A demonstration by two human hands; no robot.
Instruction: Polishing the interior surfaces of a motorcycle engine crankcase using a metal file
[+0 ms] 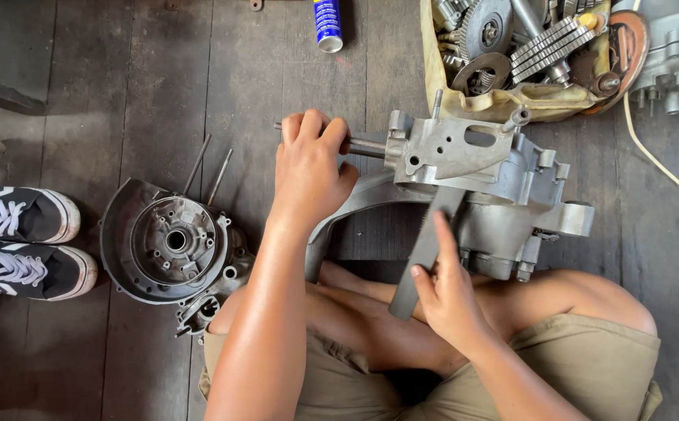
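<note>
A repair workshop: engine casings, loose gears, worn plank floor.

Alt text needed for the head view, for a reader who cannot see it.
A person sitting cross-legged on a wooden floor grips a metal shaft on a grey engine casing with the left hand, while the right hand holds a flat metal file against it. Another casing and sneakers lie to the left.

Two bare hands show: the left hand and the right hand. There are two grey cast-metal engine casings, one large casing and one round-faced casing. One flat dark metal file, two black-and-white lace-up sneakers, two thin steel rods, one blue spray can, one yellow cloth-lined tray of gears and parts, and one white cable lie on the floor.
</note>
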